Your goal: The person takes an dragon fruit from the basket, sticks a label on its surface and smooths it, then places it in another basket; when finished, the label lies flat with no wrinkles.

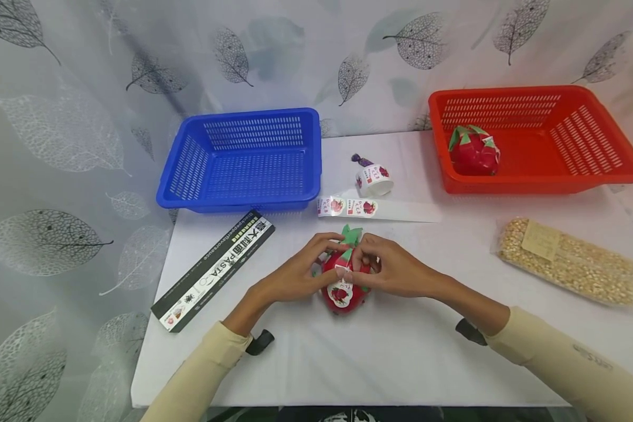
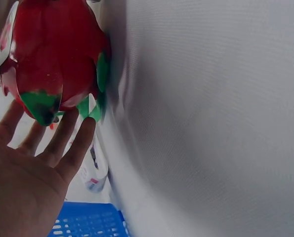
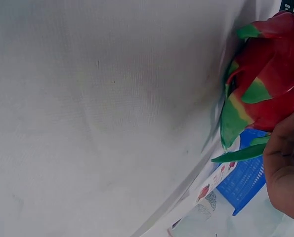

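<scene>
A red dragon fruit (image 1: 346, 302) with green leaf tips sits near the middle of the white table, a white label (image 1: 340, 294) with a fruit picture on its front. My left hand (image 1: 294, 274) holds it from the left, thumb on the label's upper part. In the left wrist view, that hand's long fingers (image 2: 67, 133) reach under the fruit's green tips. From the right, my right hand (image 1: 401, 269) has curled fingers by the leaves, and its thumb pinches at the label's top. The right wrist view shows the fruit (image 3: 275, 64) beside the bent right hand (image 3: 287, 168).
Behind the fruit lie a label strip (image 1: 377, 208), a label roll (image 1: 374, 180) and a small purple wrapped piece (image 1: 361, 159). A blue basket (image 1: 237, 206) stands back left, above a pasta box (image 1: 213, 272). A red basket (image 1: 548, 185) contains another dragon fruit (image 1: 473, 155). A grain bag (image 1: 569, 264) lies right.
</scene>
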`<state>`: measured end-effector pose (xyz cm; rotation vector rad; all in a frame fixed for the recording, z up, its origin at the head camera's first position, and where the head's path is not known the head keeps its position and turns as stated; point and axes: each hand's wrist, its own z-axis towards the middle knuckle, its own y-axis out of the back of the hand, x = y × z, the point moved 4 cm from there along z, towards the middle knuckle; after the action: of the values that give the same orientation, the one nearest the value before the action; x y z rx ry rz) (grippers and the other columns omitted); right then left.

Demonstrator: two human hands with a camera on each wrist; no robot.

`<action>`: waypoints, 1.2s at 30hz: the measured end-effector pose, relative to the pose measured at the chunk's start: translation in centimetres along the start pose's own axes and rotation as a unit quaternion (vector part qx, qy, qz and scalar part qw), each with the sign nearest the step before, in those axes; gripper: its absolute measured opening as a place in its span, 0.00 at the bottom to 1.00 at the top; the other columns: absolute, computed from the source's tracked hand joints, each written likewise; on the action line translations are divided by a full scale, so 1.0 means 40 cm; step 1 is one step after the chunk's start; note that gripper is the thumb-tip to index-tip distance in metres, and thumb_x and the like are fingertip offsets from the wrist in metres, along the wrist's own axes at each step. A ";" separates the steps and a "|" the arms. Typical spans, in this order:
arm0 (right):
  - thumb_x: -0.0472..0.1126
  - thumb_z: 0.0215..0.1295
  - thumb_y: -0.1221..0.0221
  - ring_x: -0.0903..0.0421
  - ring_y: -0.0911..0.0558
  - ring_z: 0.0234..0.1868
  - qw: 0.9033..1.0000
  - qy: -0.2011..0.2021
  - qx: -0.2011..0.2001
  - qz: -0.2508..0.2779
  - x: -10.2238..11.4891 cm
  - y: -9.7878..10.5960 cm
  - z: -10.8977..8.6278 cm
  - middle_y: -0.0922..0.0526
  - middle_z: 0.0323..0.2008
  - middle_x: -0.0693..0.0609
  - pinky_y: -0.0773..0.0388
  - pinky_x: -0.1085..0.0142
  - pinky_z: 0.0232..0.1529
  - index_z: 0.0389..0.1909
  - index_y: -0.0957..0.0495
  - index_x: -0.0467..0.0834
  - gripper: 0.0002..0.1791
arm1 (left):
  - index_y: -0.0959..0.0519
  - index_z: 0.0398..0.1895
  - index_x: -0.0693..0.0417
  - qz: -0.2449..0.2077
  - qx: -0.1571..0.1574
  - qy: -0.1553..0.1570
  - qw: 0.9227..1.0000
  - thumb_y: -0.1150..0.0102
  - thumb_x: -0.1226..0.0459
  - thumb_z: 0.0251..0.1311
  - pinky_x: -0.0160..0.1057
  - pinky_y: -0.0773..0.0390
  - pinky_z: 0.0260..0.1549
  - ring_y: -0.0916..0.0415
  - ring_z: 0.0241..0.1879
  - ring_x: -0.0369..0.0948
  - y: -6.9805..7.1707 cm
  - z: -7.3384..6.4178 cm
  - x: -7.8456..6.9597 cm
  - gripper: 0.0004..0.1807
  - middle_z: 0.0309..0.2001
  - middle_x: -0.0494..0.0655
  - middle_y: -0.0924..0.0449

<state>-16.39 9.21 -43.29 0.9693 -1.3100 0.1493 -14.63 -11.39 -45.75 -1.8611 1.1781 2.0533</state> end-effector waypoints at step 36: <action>0.73 0.48 0.26 0.50 0.14 0.49 0.978 -0.052 -0.008 -0.200 0.006 -0.042 -0.011 0.37 0.75 0.48 0.10 0.55 0.40 0.76 0.36 0.54 0.57 | 0.33 0.78 0.38 0.041 0.072 0.039 0.996 0.21 0.51 0.60 0.51 0.33 0.76 0.42 0.79 0.43 0.023 0.000 0.005 0.44 0.82 0.35 0.49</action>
<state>-14.97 8.36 -43.91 1.2189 -1.1813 -0.2239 -15.21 -12.10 -45.50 -1.8709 1.4039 1.8937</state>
